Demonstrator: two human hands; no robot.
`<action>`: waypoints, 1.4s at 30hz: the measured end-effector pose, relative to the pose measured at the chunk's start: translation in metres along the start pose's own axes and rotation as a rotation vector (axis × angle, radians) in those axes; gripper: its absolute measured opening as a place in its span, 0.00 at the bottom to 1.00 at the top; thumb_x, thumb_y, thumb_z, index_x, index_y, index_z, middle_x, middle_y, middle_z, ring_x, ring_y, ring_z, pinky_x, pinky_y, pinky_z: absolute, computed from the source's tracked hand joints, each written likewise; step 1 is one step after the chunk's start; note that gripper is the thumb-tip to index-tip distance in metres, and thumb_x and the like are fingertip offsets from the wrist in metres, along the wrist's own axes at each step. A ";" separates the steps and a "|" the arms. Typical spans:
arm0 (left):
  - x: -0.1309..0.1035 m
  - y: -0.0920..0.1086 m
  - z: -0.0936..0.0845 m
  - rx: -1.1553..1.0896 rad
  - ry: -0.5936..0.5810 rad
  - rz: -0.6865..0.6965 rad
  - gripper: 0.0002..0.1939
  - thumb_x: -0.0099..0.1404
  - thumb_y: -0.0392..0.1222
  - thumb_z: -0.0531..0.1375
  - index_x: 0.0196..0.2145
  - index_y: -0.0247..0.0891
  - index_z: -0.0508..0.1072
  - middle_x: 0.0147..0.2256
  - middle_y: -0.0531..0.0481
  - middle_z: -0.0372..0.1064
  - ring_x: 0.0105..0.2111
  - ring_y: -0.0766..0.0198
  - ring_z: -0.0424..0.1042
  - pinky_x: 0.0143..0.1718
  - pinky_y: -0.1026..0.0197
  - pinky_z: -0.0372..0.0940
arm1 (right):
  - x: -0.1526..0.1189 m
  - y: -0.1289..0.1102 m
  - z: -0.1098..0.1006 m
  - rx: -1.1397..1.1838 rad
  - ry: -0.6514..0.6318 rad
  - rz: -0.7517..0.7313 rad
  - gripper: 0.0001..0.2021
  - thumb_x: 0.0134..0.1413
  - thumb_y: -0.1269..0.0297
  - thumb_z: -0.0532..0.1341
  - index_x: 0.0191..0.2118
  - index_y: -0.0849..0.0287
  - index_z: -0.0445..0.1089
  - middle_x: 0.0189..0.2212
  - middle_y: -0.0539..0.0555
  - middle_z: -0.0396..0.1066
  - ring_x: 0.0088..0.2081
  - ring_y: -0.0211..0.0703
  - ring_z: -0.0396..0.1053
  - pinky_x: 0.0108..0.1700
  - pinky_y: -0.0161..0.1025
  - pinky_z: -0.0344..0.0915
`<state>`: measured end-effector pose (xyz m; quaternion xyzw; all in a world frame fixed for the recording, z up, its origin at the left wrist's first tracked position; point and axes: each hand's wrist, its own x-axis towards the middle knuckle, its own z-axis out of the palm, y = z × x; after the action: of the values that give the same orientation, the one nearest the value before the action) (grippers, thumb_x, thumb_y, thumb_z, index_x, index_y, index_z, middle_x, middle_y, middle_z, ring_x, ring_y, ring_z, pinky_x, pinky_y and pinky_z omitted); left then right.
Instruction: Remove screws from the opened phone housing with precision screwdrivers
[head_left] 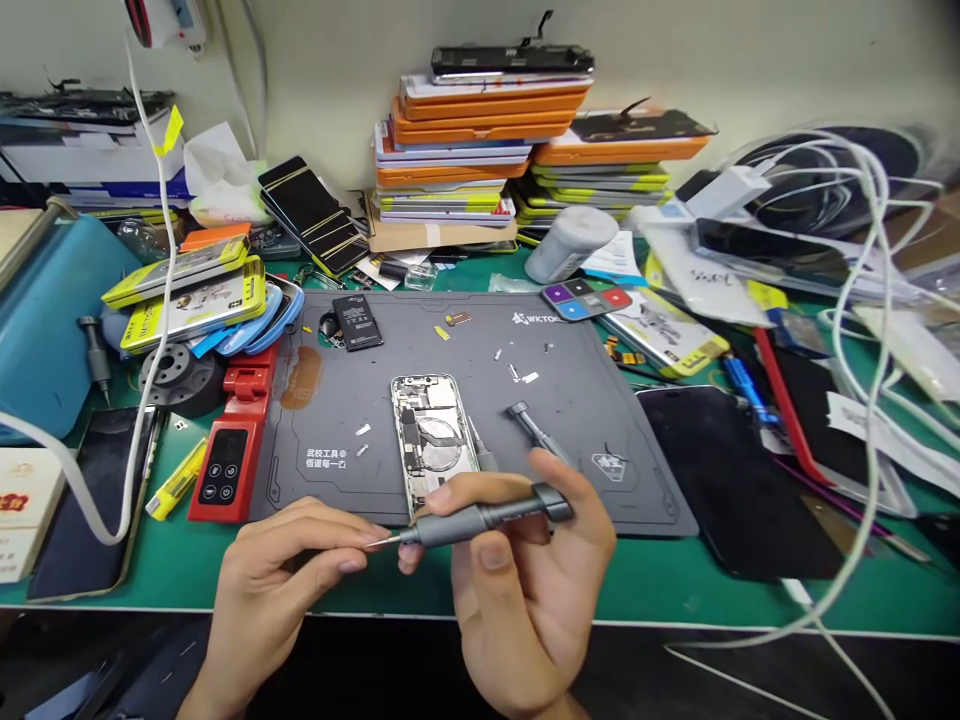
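My right hand (532, 590) holds a grey precision screwdriver (457, 522) almost level, its cap end near the forefinger. My left hand (281, 585) pinches the thin metal tip of that screwdriver between thumb and fingers; whether a small screw is there cannot be made out. Just beyond the hands, an opened phone (433, 435) with bare inner parts lies on a grey work mat (360, 400), its lower end partly hidden by my right hand. A second grey screwdriver (540, 432) rests to the right of the phone. Another grey tool tip shows beside the phone's edge.
A loose battery (361, 322) and small metal pieces lie on the mat. A red device (225, 465) stands at its left, a black phone screen (739, 480) at its right. Orange boxes (480, 120) are stacked behind. A white cable (874, 330) loops over the right side.
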<state>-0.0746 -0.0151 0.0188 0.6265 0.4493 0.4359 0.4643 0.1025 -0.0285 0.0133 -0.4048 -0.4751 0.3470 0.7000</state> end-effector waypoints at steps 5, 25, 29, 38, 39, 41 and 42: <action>0.001 0.000 0.000 -0.014 -0.003 0.039 0.06 0.74 0.46 0.69 0.40 0.50 0.89 0.37 0.49 0.87 0.37 0.53 0.87 0.41 0.54 0.79 | 0.001 -0.001 -0.002 0.113 -0.012 0.060 0.21 0.79 0.64 0.53 0.70 0.34 0.61 0.43 0.49 0.76 0.27 0.36 0.76 0.31 0.41 0.84; 0.004 -0.002 0.001 -0.015 -0.026 0.185 0.05 0.75 0.42 0.69 0.42 0.45 0.87 0.35 0.52 0.86 0.33 0.62 0.85 0.37 0.63 0.76 | 0.001 0.000 -0.005 0.201 -0.090 0.124 0.20 0.79 0.65 0.54 0.69 0.39 0.61 0.44 0.50 0.77 0.28 0.37 0.79 0.30 0.39 0.84; 0.004 -0.003 0.001 -0.012 -0.044 0.197 0.04 0.75 0.44 0.69 0.44 0.46 0.86 0.36 0.53 0.86 0.33 0.63 0.85 0.36 0.62 0.75 | 0.003 0.001 -0.005 0.228 -0.094 0.149 0.20 0.79 0.65 0.55 0.69 0.39 0.62 0.43 0.50 0.77 0.29 0.37 0.80 0.30 0.39 0.85; 0.001 -0.005 0.000 -0.012 -0.056 0.196 0.04 0.75 0.42 0.69 0.43 0.46 0.86 0.37 0.52 0.87 0.34 0.61 0.85 0.36 0.60 0.75 | 0.006 0.003 -0.008 0.248 -0.118 0.172 0.21 0.79 0.64 0.56 0.70 0.41 0.62 0.44 0.49 0.77 0.27 0.36 0.80 0.30 0.37 0.85; 0.001 -0.005 0.000 -0.012 -0.055 0.195 0.03 0.75 0.41 0.69 0.42 0.46 0.86 0.37 0.52 0.87 0.34 0.61 0.85 0.36 0.60 0.75 | 0.006 0.003 -0.008 0.234 -0.121 0.169 0.21 0.79 0.64 0.56 0.70 0.41 0.62 0.43 0.49 0.77 0.27 0.36 0.80 0.30 0.37 0.85; 0.002 -0.005 0.001 -0.015 -0.059 0.189 0.03 0.74 0.41 0.69 0.41 0.46 0.86 0.36 0.53 0.86 0.33 0.62 0.85 0.35 0.60 0.74 | 0.006 0.004 -0.008 0.206 -0.122 0.152 0.21 0.79 0.64 0.55 0.70 0.41 0.61 0.43 0.49 0.77 0.26 0.36 0.80 0.29 0.37 0.84; 0.002 -0.005 0.001 -0.016 -0.062 0.187 0.03 0.74 0.41 0.69 0.41 0.46 0.86 0.36 0.53 0.86 0.33 0.62 0.85 0.35 0.60 0.74 | 0.006 0.004 -0.008 0.196 -0.124 0.142 0.21 0.79 0.64 0.55 0.70 0.41 0.61 0.43 0.49 0.77 0.25 0.36 0.79 0.29 0.37 0.84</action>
<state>-0.0742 -0.0128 0.0140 0.6750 0.3708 0.4612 0.4406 0.1114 -0.0236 0.0102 -0.3447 -0.4513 0.4650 0.6792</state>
